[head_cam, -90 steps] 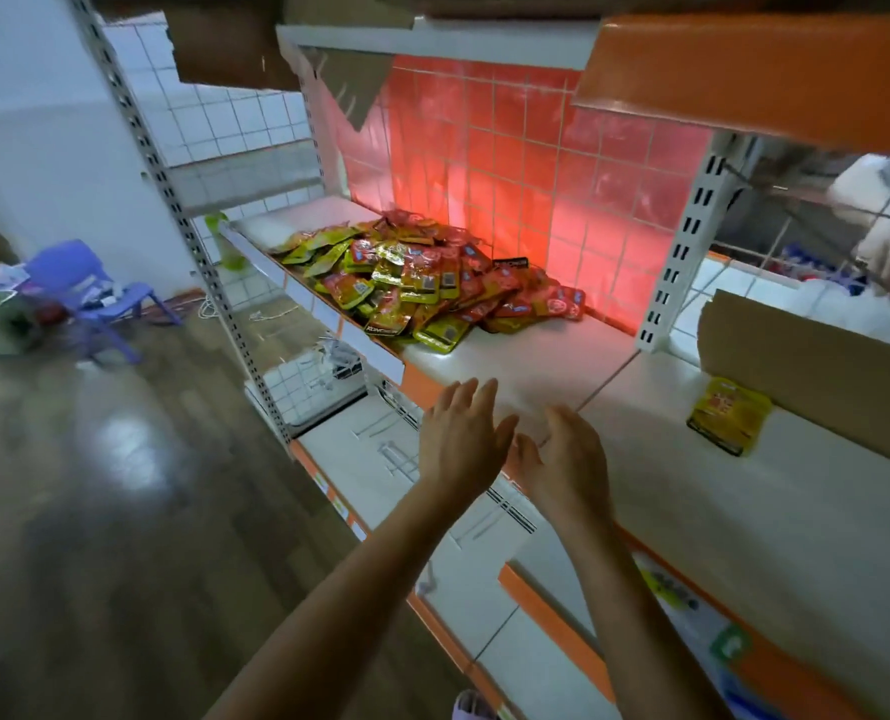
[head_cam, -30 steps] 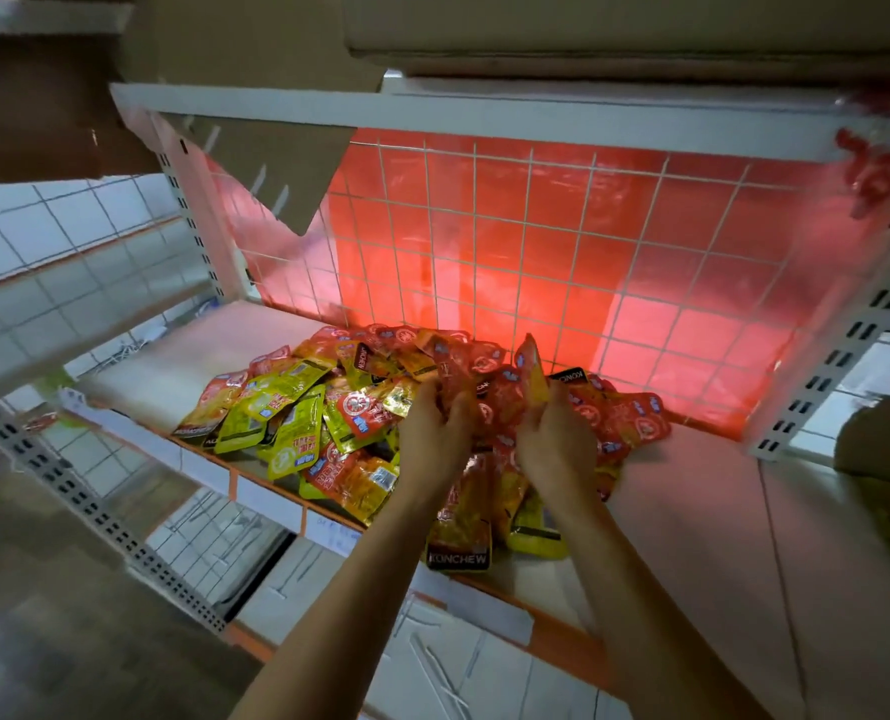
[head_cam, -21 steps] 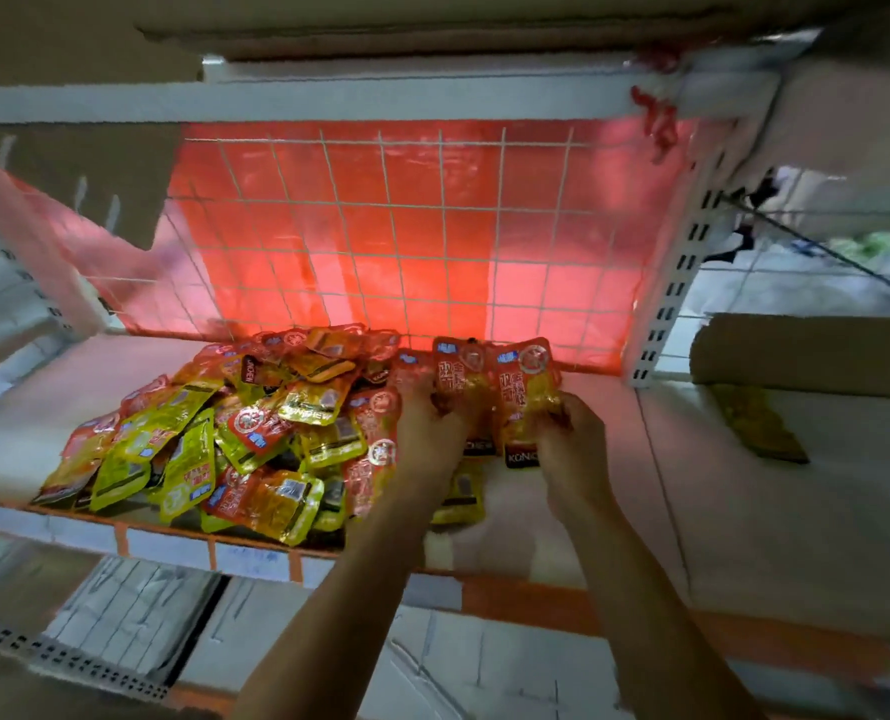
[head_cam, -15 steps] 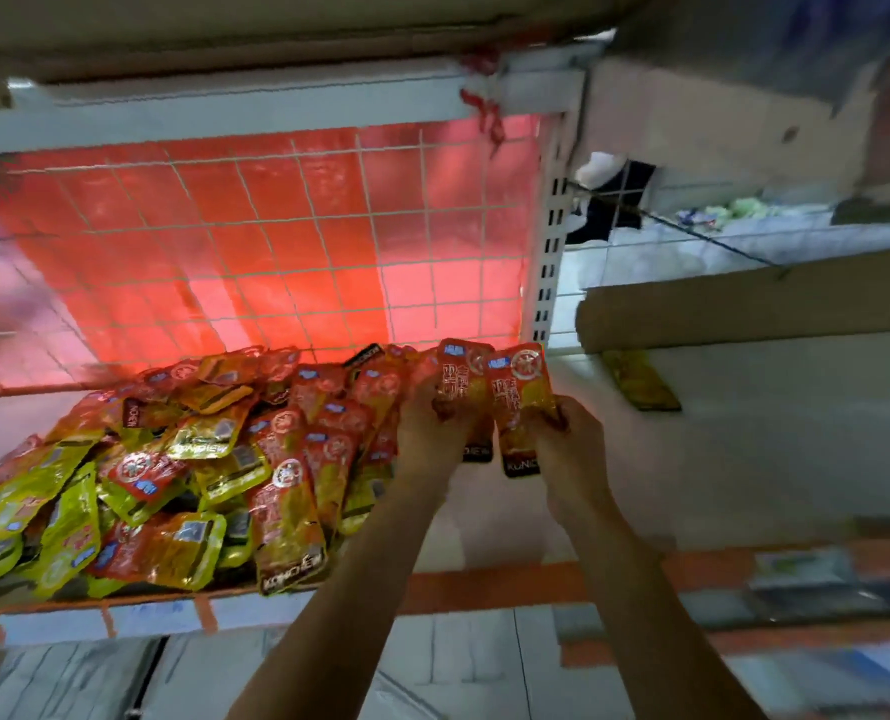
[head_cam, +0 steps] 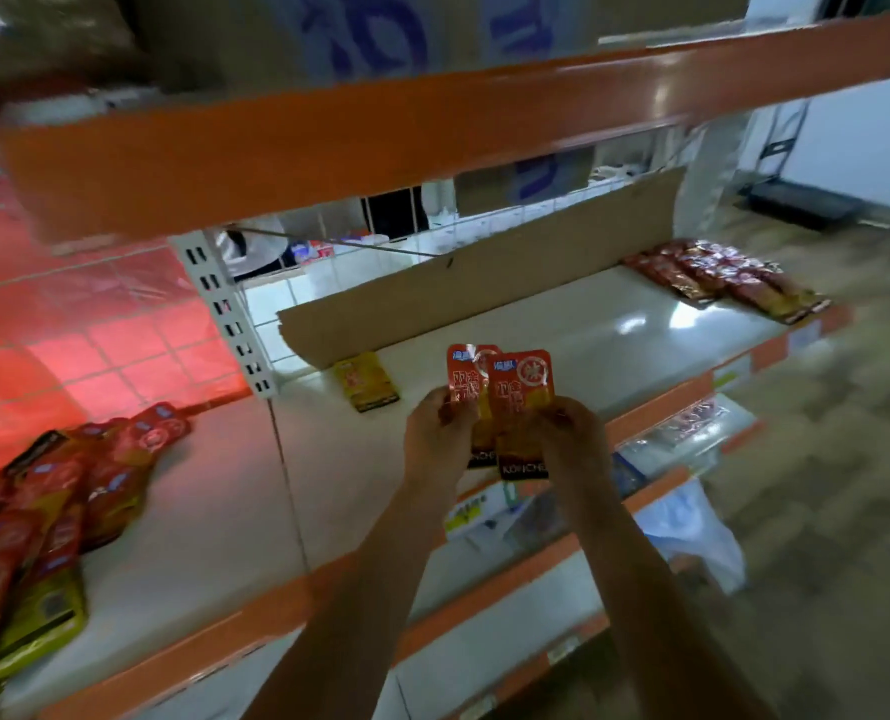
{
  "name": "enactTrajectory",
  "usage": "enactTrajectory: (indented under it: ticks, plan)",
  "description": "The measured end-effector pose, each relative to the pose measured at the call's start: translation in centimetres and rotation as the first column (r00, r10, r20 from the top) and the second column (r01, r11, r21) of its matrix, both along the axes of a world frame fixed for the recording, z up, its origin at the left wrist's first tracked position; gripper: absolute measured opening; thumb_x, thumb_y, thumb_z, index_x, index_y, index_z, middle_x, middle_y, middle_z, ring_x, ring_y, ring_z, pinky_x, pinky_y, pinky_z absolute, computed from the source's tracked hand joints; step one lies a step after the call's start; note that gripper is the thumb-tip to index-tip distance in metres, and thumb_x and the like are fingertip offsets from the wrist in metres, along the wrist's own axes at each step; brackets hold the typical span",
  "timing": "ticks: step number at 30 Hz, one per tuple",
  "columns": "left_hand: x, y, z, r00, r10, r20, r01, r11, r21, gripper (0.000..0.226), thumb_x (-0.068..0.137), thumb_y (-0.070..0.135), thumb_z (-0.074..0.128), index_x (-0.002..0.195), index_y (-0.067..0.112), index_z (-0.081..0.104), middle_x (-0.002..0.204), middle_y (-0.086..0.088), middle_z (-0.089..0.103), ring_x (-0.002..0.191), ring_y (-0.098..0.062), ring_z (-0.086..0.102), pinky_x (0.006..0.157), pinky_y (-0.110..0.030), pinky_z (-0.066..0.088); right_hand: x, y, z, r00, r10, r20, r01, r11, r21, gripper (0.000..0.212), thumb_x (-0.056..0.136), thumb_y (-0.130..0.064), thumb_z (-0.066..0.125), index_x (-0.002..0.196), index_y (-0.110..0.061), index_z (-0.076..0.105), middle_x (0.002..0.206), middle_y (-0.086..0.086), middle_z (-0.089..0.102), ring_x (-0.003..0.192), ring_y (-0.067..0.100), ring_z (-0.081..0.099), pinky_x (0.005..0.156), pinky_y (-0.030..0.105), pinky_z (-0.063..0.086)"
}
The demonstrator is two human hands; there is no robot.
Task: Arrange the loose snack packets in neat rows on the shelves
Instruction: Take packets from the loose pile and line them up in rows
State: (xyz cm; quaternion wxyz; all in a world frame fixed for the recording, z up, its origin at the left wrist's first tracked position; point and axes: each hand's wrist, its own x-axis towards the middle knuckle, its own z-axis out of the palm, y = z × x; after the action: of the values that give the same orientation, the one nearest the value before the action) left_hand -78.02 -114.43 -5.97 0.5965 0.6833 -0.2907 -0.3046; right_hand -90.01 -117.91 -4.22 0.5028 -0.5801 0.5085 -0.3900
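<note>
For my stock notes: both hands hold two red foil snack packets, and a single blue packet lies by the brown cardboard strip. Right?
Not quite: the head view shows the single foil packet by the brown cardboard strip is yellow, not blue. The left hand and right hand do hold two red foil snack packets.

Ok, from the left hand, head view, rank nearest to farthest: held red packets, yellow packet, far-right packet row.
1. Red packets, pinched in the left hand.
2. Yellow packet, on the shelf, back-left.
3. Packet row, shelf's far right end.
</note>
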Motion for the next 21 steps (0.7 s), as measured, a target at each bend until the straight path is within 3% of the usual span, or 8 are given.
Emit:
enactTrajectory:
  ticks: [2, 5, 9, 11, 17, 21]
  plan:
    - [-3.1, -2.3, 0.0, 1.000, -0.023, 0.009, 0.023, 1.000, -0.008, 0.010, 0.091, 0.020, 0.058, 0.091, 0.027, 0.065, 0.084, 0.006, 0.069, 0.076, -0.010, 0.066, 0.066, -0.027, 0.050, -3.4, -2.2, 0.0, 0.999, -0.035, -0.015, 0.035, 0.999, -0.008, 0.006, 0.086, -0.008, 0.060, 0.089, -0.006, 0.065, 0.081, 0.010, 0.067, 0.079, 0.030, 0.066, 0.075, 0.039, 0.054]
    - [-7.6, -5.6, 0.0, 0.998, -0.055, -0.017, 0.054, 0.998, -0.005, 0.017, 0.092, 0.021, 0.059, 0.080, 0.034, 0.060, 0.079, 0.012, 0.068, 0.074, -0.006, 0.066, 0.065, -0.028, 0.051, -8.0, -5.4, -0.2, 0.997, -0.059, -0.055, 0.059, 0.998, 0.009, 0.019, 0.084, -0.010, 0.061, 0.101, -0.004, 0.066, 0.096, 0.017, 0.068, 0.092, 0.035, 0.065, 0.086, 0.048, 0.053]
    - [-12.8, -9.5, -0.2, 0.993, -0.115, -0.011, 0.115, 0.993, 0.007, 0.011, 0.091, 0.020, 0.059, 0.091, 0.030, 0.063, 0.090, 0.005, 0.070, 0.086, -0.018, 0.068, 0.083, -0.044, 0.056, -13.5, -8.9, -0.7, 0.993, -0.110, -0.045, 0.109, 0.994, -0.014, 0.008, 0.081, -0.006, 0.058, 0.084, -0.007, 0.065, 0.085, 0.018, 0.068, 0.085, 0.039, 0.066, 0.081, 0.052, 0.054]
    - [-15.1, -11.3, -0.4, 0.989, -0.144, -0.017, 0.144, 0.989, 0.031, 0.010, 0.091, 0.020, 0.060, 0.093, 0.029, 0.063, 0.094, 0.001, 0.070, 0.090, -0.021, 0.068, 0.087, -0.048, 0.055, -15.6, -10.3, -0.9, 0.990, -0.133, -0.035, 0.133, 0.991, -0.001, 0.014, 0.078, -0.010, 0.057, 0.087, -0.007, 0.067, 0.085, 0.014, 0.070, 0.085, 0.037, 0.067, 0.081, 0.050, 0.055]
    - [-19.8, -16.7, -0.5, 0.977, -0.214, 0.007, 0.214, 0.975, 0.058, 0.011, 0.091, 0.022, 0.060, 0.100, 0.023, 0.066, 0.100, -0.006, 0.070, 0.094, -0.024, 0.067, 0.088, -0.049, 0.055, -20.1, -15.0, -1.8, 0.973, -0.229, -0.011, 0.229, 0.973, 0.031, 0.019, 0.086, -0.007, 0.056, 0.100, -0.004, 0.069, 0.094, 0.013, 0.070, 0.087, 0.032, 0.067, 0.084, 0.050, 0.055]
    - [-21.6, -21.4, -0.8, 0.957, -0.288, 0.033, 0.286, 0.956, 0.058, 0.006, 0.094, 0.028, 0.056, 0.094, 0.028, 0.062, 0.099, -0.003, 0.068, 0.094, -0.019, 0.066, 0.087, -0.045, 0.056, -22.0, -19.1, -2.3, 0.961, -0.277, 0.025, 0.275, 0.959, 0.061, 0.020, 0.088, -0.007, 0.056, 0.104, -0.002, 0.068, 0.097, 0.014, 0.069, 0.089, 0.031, 0.067, 0.085, 0.048, 0.056]
